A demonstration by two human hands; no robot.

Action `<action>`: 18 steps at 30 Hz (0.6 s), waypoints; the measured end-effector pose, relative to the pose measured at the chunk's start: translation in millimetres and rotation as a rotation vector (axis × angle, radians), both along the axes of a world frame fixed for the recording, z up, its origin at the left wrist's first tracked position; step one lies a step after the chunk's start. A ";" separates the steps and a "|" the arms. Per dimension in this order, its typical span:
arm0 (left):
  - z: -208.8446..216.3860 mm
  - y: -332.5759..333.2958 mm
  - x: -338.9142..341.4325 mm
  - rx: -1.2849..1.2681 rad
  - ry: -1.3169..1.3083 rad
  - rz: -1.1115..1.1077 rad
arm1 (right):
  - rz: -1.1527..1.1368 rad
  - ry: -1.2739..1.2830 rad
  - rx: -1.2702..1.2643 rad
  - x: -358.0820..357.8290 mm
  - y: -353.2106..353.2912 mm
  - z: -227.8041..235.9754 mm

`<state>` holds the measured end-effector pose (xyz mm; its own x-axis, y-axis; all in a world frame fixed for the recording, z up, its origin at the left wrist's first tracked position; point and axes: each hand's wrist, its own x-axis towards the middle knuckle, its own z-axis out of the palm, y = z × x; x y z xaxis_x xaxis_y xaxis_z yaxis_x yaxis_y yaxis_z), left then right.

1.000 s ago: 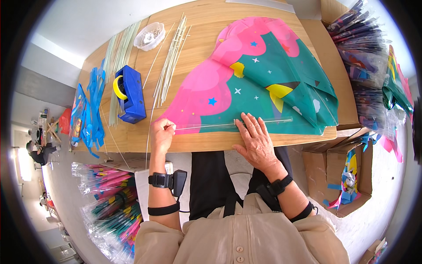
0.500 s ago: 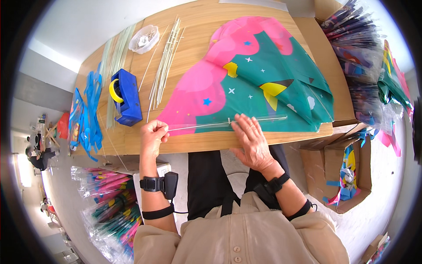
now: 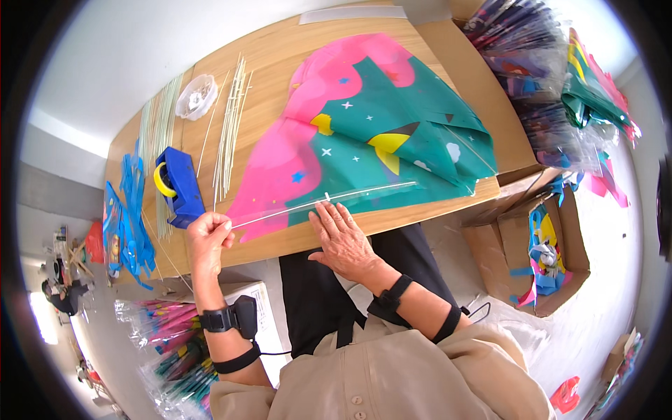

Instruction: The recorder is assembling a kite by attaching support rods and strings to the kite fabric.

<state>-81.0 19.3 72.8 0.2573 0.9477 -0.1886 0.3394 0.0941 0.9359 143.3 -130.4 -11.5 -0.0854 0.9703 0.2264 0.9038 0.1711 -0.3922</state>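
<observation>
A pink and green plastic kite sheet [image 3: 357,164], printed with stars, clouds and yellow patches, lies partly folded on the wooden table [image 3: 266,80]. Along its near edge runs a thin white rod [image 3: 280,212] with a small white fitting partway along it. My left hand [image 3: 208,241] is closed, pinching the rod's left end between thumb and fingers near the sheet's pink corner. Flat on the sheet's near edge, just below the fitting, rests my right hand [image 3: 343,241], its fingers stretched out and holding nothing.
Left on the table are a blue tape dispenser [image 3: 183,185], thin sticks [image 3: 229,129], a clear bowl [image 3: 197,96] of small parts and blue strips [image 3: 133,203]. Cardboard boxes [image 3: 483,259] and bagged colourful goods [image 3: 175,325] stand around the table.
The whole view has shifted, so the table and sheet appear farther left. My left hand still pinches the rod; my right hand still lies flat near the fitting.
</observation>
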 end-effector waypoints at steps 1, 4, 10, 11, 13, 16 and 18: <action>6.9 -1.3 2.8 0.013 0.001 -0.009 | -0.018 -0.006 -0.020 0.7 -0.3 -3.0; 33.3 -3.5 12.3 0.093 -0.009 -0.073 | -0.008 0.003 -0.025 3.1 -1.4 -5.1; 125.5 -15.2 64.0 0.305 0.068 -0.244 | 0.003 -0.008 -0.004 2.0 -5.6 -9.0; 143.8 -17.6 76.9 0.349 0.082 -0.279 | 0.007 -0.011 -0.004 1.4 -6.1 -8.1; 176.5 -19.7 107.6 0.440 0.116 -0.372 | -0.002 -0.015 -0.011 4.9 -6.8 -9.6; 227.2 -27.1 148.9 0.601 0.216 -0.522 | -0.007 0.005 0.007 6.7 -9.0 -11.2; 257.8 -33.0 172.5 0.723 0.308 -0.626 | -0.009 0.071 0.060 7.0 -10.7 -12.2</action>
<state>91.5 -13.7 330.6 0.7852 0.5723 0.2365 0.3708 -0.7404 0.5606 150.3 -141.1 -23.6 -0.0582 0.9555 0.2892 0.8759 0.1879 -0.4443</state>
